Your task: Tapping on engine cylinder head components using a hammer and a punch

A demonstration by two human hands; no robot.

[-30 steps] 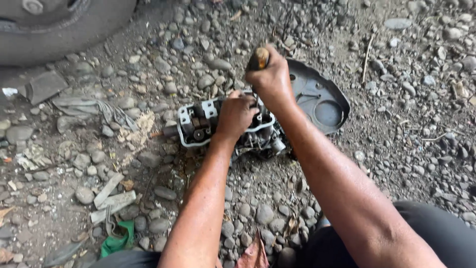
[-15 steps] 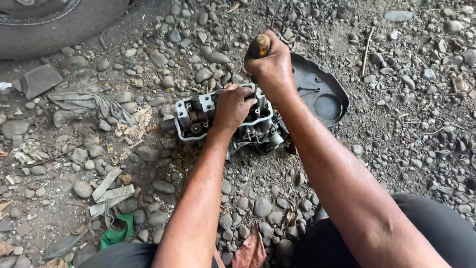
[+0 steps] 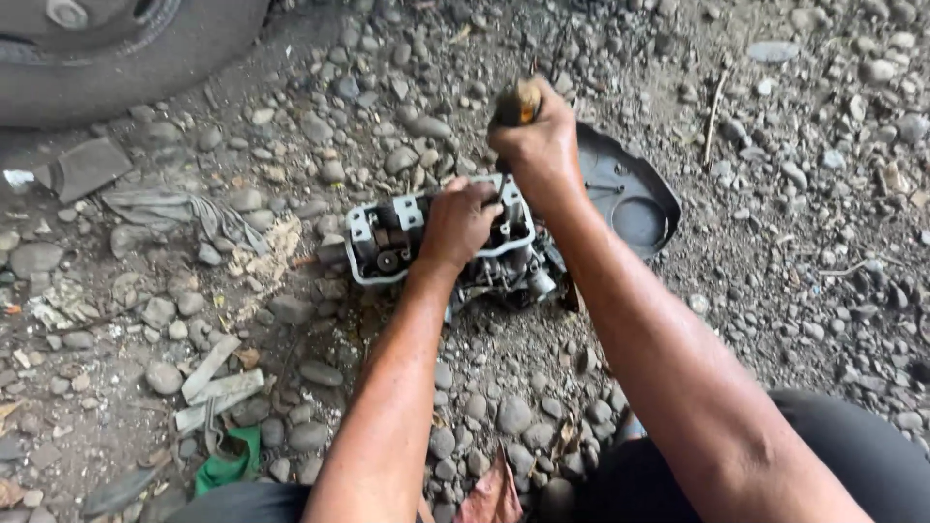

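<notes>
A small metal engine cylinder head [image 3: 387, 242] lies on gravel, its open top showing valve parts. My left hand [image 3: 460, 223] presses down on its right half, fingers curled over the casting. Just beyond it, my right hand [image 3: 538, 145] is shut around a tool with a worn wooden handle [image 3: 518, 102] that sticks up from the fist; the tool's working end is hidden by the hand. A dark grey metal cover plate [image 3: 630, 194] lies flat right behind the cylinder head.
A vehicle tyre [image 3: 116, 58] fills the top left corner. Stones and gravel cover the ground. A grey rag [image 3: 165, 208] lies left of the head, pale flat scraps [image 3: 213, 383] and a green piece [image 3: 228, 465] at lower left. My dark-trousered knee [image 3: 823, 455] is at lower right.
My right hand with the wooden-handled tool has dropped slightly toward the cylinder head. The left hand stays pressed on the head. The view has shifted a little.
</notes>
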